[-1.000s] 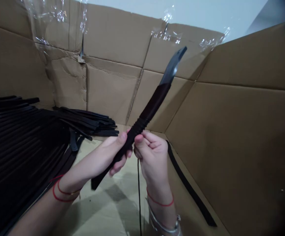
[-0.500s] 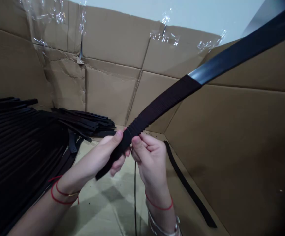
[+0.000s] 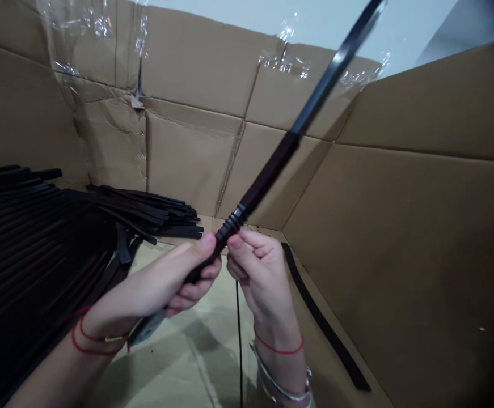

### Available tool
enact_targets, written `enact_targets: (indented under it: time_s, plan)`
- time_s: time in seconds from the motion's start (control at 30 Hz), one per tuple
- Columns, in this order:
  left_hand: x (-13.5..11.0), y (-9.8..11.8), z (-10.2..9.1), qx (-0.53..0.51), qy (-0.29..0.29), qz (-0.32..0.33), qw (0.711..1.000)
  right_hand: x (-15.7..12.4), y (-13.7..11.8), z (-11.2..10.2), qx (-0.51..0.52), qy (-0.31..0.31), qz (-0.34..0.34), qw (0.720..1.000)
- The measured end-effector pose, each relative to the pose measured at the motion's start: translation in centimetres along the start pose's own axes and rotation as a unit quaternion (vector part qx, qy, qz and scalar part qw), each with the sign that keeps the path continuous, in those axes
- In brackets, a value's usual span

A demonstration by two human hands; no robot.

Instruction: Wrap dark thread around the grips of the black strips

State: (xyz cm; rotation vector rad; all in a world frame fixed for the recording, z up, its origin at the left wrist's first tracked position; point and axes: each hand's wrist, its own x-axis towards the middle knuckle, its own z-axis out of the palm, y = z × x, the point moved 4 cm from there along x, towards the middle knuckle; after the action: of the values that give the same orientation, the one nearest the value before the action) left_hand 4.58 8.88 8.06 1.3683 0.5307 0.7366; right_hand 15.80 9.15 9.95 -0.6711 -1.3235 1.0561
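Note:
A long, curved sword (image 3: pixel 321 93) with a shiny dark blade slants up to the right. Dark cord winds around its handle (image 3: pixel 272 170), tightly in the upper part and in loose, spaced turns near my fingers. My left hand (image 3: pixel 182 272) is closed around the lower handle, thumb on top. A flat grey end with a hole (image 3: pixel 147 327) sticks out below that wrist. Beside the handle, my right hand (image 3: pixel 257 266) pinches thumb against fingers at the cord. From under it a thin black cord (image 3: pixel 239 340) hangs straight down.
Many dark blade-like strips (image 3: pixel 38 255) are piled at the left, with a smaller heap (image 3: pixel 157 212) behind. A single curved black strip (image 3: pixel 323 317) lies at the right. Tall cardboard walls (image 3: pixel 195 153) enclose the back and right side, with clear tape along the top.
The sword has turned about its length, now showing its narrow edge, and its tip has swung left and upward. Loose cord turns now show near the fingers. Both hands stay in nearly the same place.

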Motion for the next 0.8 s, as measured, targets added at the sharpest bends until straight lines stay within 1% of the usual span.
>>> enact_targets:
  time_s: [0.03,0.07,0.1,0.13,0.17,0.23,0.3,0.37,0.4,0.5,0.6,0.67,0.7,0.8]
  plan:
    - [-0.1,-0.1,0.4,-0.043,-0.066,-0.023,0.997,0.0,-0.1,-0.2,0.004,-0.009,0.000,1.000]
    - [-0.2,-0.1,0.7,-0.079,-0.118,-0.032,0.989,0.0,-0.2,-0.4,0.000,-0.005,-0.006,1.000]
    - [-0.2,-0.1,0.8,-0.103,-0.151,-0.029,0.983,-0.1,-0.3,-0.6,-0.011,0.005,-0.014,1.000]
    - [-0.1,0.1,0.7,-0.115,-0.160,-0.015,0.980,-0.2,-0.5,-0.6,-0.023,0.015,-0.020,0.999]
    - [0.0,0.2,0.5,-0.118,-0.156,0.000,0.981,-0.4,-0.7,-0.6,-0.036,0.020,-0.022,0.999]
    - [0.3,0.2,0.1,-0.122,-0.138,0.007,0.983,-0.6,-1.1,-0.2,-0.066,0.017,-0.018,0.997]
    - [0.5,0.1,-0.2,-0.145,-0.118,-0.005,0.982,-0.8,-1.5,0.3,-0.108,0.012,-0.025,0.994]
    - [0.6,-0.2,0.0,-0.171,-0.116,-0.029,0.978,-0.9,-1.9,0.5,-0.146,0.025,-0.045,0.988]
    - [0.7,-0.3,0.1,-0.179,-0.115,-0.031,0.977,-0.9,-2.0,0.6,-0.153,0.039,-0.056,0.986]
    - [1.0,-0.9,0.9,-0.182,-0.105,-0.016,0.978,-1.2,-2.0,0.3,-0.107,0.096,-0.082,0.986]
    - [1.0,-1.3,1.5,-0.167,-0.123,-0.012,0.978,-1.7,-2.1,0.0,-0.050,0.137,-0.103,0.984]
    - [0.9,-1.3,1.5,-0.144,-0.138,-0.009,0.980,-2.0,-2.3,0.1,-0.061,0.138,-0.100,0.983]
    - [0.9,-1.2,1.3,-0.138,-0.135,-0.004,0.981,-2.1,-2.4,0.3,-0.076,0.131,-0.090,0.984]
    - [0.9,-0.5,0.4,-0.150,-0.091,0.032,0.984,-2.0,-2.5,0.8,-0.121,0.102,-0.057,0.986]
